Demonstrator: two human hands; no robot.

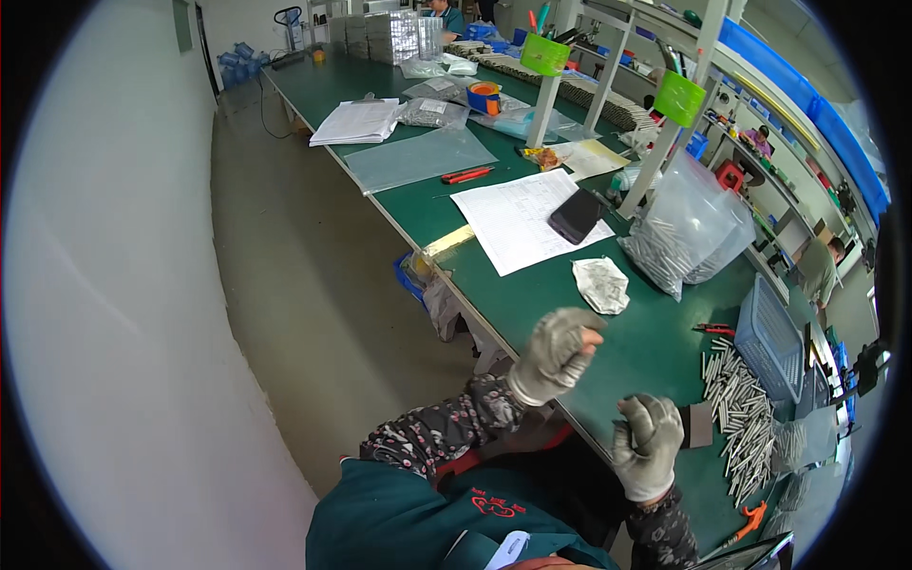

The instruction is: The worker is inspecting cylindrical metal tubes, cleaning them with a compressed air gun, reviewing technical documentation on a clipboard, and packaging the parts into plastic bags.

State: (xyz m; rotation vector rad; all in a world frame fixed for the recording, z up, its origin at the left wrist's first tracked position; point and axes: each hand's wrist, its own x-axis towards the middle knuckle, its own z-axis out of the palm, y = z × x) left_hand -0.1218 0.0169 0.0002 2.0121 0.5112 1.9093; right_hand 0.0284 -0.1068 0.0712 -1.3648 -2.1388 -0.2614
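My left hand (pixel 556 356), in a grey-white glove with bare fingertips, hovers over the near edge of the green table (pixel 655 351). Its fingers are curled closed; whatever may be in them is hidden. Lower and to the right, my right hand (pixel 648 445) wears a similar glove and is also closed, its contents not visible. Right beside it lies a flat brown block (pixel 697 425). Beyond that block spreads a heap of slim silvery metal pins (pixel 739 413). A crumpled white cloth (pixel 600 285) rests just past my left hand.
A blue plastic basket (pixel 766 332) borders the pins, near a red-handled tool (pixel 714 329). An orange-handled tool (pixel 753 519) lies closer. Farther up are a bag of metal parts (pixel 679 233), a phone (pixel 576 217) on a printed sheet (pixel 499 233), and shelf posts (pixel 665 157).
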